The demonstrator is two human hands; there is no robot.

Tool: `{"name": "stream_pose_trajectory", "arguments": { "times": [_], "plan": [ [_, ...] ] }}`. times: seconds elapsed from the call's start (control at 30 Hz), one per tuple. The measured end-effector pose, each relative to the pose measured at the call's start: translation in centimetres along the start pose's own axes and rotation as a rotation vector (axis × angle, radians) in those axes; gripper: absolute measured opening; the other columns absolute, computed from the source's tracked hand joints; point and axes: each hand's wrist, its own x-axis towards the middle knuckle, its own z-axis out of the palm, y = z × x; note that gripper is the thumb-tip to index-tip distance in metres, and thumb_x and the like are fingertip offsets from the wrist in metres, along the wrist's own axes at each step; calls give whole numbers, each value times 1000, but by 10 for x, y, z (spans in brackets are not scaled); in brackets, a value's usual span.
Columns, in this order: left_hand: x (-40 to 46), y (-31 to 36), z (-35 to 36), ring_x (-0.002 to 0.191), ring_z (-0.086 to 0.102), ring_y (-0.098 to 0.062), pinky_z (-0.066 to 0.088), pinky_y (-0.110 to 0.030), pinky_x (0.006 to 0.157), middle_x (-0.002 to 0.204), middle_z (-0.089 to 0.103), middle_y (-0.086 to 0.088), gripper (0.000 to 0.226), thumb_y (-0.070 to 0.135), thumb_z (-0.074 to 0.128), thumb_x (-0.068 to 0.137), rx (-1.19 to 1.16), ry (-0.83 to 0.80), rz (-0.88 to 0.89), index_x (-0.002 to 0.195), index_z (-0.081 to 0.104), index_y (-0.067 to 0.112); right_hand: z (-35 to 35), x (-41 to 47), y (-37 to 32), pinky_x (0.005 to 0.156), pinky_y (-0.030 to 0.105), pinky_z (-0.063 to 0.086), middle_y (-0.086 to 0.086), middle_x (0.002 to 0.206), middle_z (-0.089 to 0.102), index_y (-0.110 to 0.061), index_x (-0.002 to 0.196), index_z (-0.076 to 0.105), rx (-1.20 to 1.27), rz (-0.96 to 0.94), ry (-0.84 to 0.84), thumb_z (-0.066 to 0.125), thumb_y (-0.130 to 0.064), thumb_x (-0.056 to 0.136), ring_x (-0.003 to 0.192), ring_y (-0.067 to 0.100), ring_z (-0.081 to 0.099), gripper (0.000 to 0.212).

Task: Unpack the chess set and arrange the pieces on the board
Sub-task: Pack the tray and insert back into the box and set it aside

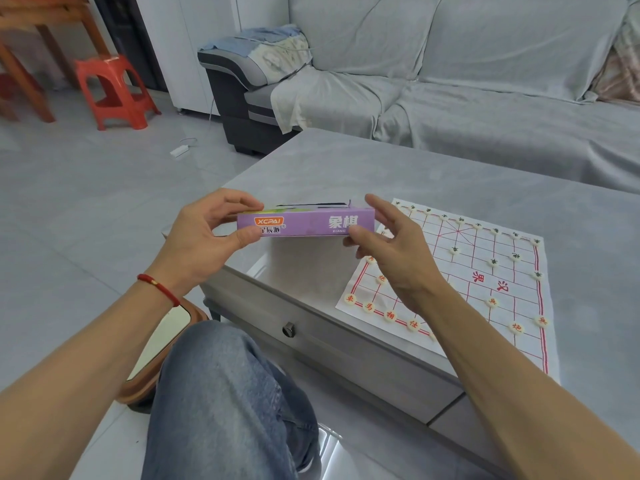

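Above the near-left corner of the grey table (pixel 346 161), a person's left hand (pixel 204 244) pinches one end of a purple chess box (pixel 304 221) between thumb and curled fingers, while the right hand (pixel 391 251) takes the other end, thumb pressed on the front face and fingers spread loosely behind. The box is held level, clear of the tabletop, its top flap apparently ajar. Beside it, toward the table's near edge, the paper board (pixel 485 289) lies flat with round pieces (pixel 454 250) already on their points. Setting the box down well apart from the sheet, without brushing it, looks the safest finish.
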Motion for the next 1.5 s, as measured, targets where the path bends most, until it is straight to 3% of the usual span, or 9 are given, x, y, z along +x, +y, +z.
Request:
{"name": "stream_pose_trajectory", "arguments": {
  "times": [0.17,0.3,0.43,0.6,0.73,0.93,1.1,1.37,1.5],
  "plan": [
    [-15,-7,9,116,65,-16,56,-36,95,120,70,1,46,15,80,79,-90,41,-83,122,62,16,-1,-3,9,84,19,56,-3,131,66,-25,145,51,-37,2,-47,72,-23,91,103,6,71,59],
    [-18,-4,27,107,70,-19,56,-41,93,123,69,-12,36,34,73,88,-577,150,-550,118,66,14,3,-7,16,93,33,57,-5,127,68,-28,137,58,17,6,10,74,-18,88,116,4,63,52],
    [-12,7,36,80,72,-22,58,-39,87,114,72,-18,30,16,66,93,-774,138,-828,117,68,0,-3,-10,16,92,44,58,-5,126,68,-27,134,63,73,-4,11,72,-6,90,124,10,59,49],
    [4,43,51,81,74,-24,62,-37,78,104,75,-18,39,8,70,78,-904,58,-848,116,67,0,-34,-12,4,87,33,60,-6,128,68,-20,137,59,201,-17,119,67,3,92,115,14,67,52],
    [29,82,96,86,71,-26,63,-36,72,108,73,-20,39,0,70,79,-952,-44,-859,118,65,1,-71,-12,0,87,37,61,11,122,70,-12,133,54,310,55,395,70,-7,93,92,20,76,44],
    [71,138,217,46,67,-16,55,-25,43,58,69,-10,12,-8,63,89,-893,-180,-879,88,60,3,-139,-26,4,85,37,62,6,119,66,-21,145,37,263,214,591,67,-25,95,84,15,76,59],
    [113,171,329,75,67,-25,56,-38,84,61,69,-13,12,-10,56,92,-997,-337,-904,87,57,1,-233,-47,18,76,33,62,6,117,64,-16,129,57,76,231,715,56,-10,94,90,15,70,36],
    [176,214,500,67,59,-20,54,-33,57,70,63,-10,18,-4,52,98,-933,-402,-900,83,55,6,-336,-56,39,79,40,60,-5,109,67,-29,109,66,-71,266,940,54,-12,89,85,8,68,28],
    [224,178,600,90,64,-24,56,-37,76,90,60,-6,14,7,66,89,-828,-340,-884,99,58,12,-360,-63,46,58,18,40,-18,111,62,-33,115,61,-195,318,963,53,-15,93,86,-7,59,29]
  ]
}}
